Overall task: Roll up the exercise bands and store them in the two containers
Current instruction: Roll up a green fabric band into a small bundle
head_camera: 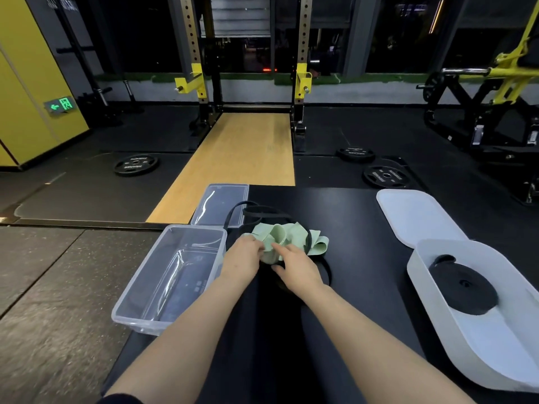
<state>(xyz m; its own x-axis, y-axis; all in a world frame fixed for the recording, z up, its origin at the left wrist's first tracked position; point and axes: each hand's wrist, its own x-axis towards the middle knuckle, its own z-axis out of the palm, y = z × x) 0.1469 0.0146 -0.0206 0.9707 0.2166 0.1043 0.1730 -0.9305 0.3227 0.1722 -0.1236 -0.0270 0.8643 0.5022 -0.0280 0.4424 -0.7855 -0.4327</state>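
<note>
A light green exercise band [287, 237] lies bunched on the black mat [350, 228], tangled with a thin black loop band [256, 212]. My left hand [243, 253] grips the near left part of the green band. My right hand [294, 265] pinches the green band from the right with thumb and forefinger. A clear plastic container [151, 313] stands empty to the left of my hands. A white oval container [423, 275] at the right holds a rolled black band [463, 285].
The clear lid [221, 204] lies beyond the clear container, and the white lid [414, 214] beyond the white one. Weight plates [136, 165] lie on the dark floor. A squat rack [201, 83] stands over a wooden platform [242, 158] ahead.
</note>
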